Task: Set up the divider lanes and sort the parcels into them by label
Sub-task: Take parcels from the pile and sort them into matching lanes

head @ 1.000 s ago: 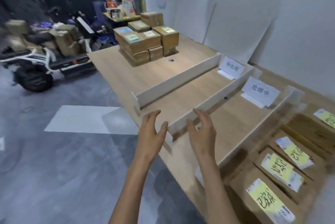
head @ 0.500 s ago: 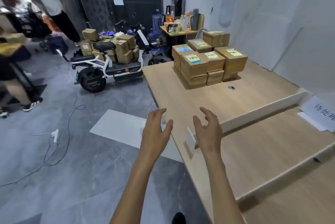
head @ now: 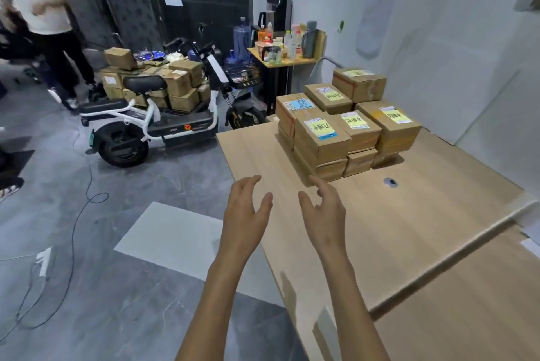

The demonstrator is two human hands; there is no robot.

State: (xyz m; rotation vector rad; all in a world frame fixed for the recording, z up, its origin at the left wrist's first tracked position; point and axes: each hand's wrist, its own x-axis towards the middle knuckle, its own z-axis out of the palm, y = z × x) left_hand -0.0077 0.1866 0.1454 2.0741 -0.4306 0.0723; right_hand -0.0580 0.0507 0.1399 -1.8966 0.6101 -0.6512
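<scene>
- Your left hand is raised over the near left edge of the light wooden table, fingers straight and spread, grasping nothing.
- Your right hand is level with it and just beside it, over the tabletop, with fingers loosely bent and released.
- The stack of brown cardboard parcels with yellow and blue labels stands at the far end of the table, just beyond your fingertips and not touched.
- The white divider board runs across the table on your right, well apart from the parcels.
- A white electric scooter stands on the grey floor to the left of the table.
</scene>
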